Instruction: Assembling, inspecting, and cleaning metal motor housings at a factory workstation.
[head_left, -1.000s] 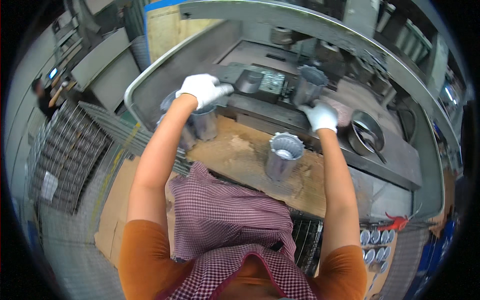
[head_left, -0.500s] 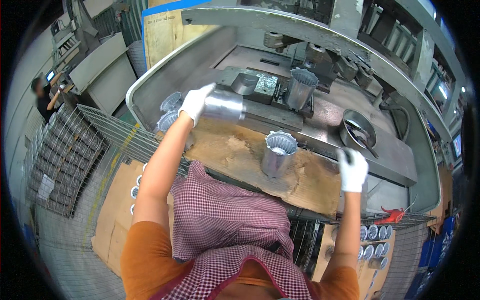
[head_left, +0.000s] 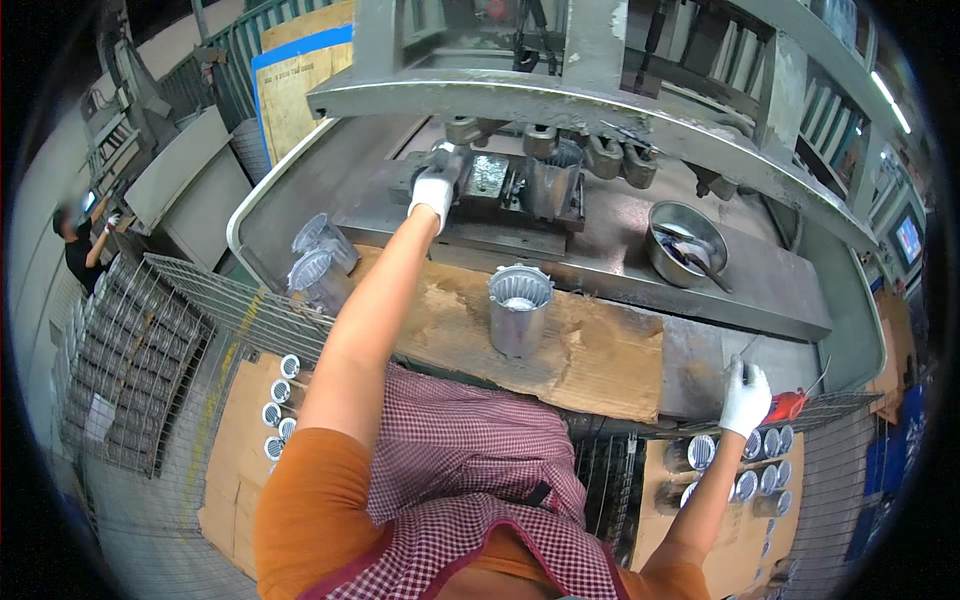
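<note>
My left hand point(head_left: 433, 192), in a white glove, reaches to the left seat of the machine's fixture point(head_left: 488, 178). Its fingers are closed on a metal cylinder point(head_left: 455, 163), mostly hidden by the hand and the seat. In the right seat stands a ribbed metal housing point(head_left: 553, 180). A similar housing point(head_left: 519, 318), its toothed open end up, is upright on the brown cardboard point(head_left: 600, 345). My right hand point(head_left: 747, 398), also gloved, is at the right beside a red-handled tool point(head_left: 787, 406) with a thin rod; its fingers are bent but apart, and nothing shows in them.
Two ribbed housings point(head_left: 320, 280) lean at the left of the ledge. A steel bowl point(head_left: 688, 243) holds dark-handled tools. The machine's beam point(head_left: 470, 100) crosses above the fixture. Cardboard sheets with several cylinders point(head_left: 745, 485) flank me. A person point(head_left: 82, 245) works far left beside a loaded wire cage point(head_left: 130, 370).
My left hand has carried the shiny cylinder from above the ledge forward to the fixture's left seat. My right hand has moved right and nearer me, close to the red-handled tool.
</note>
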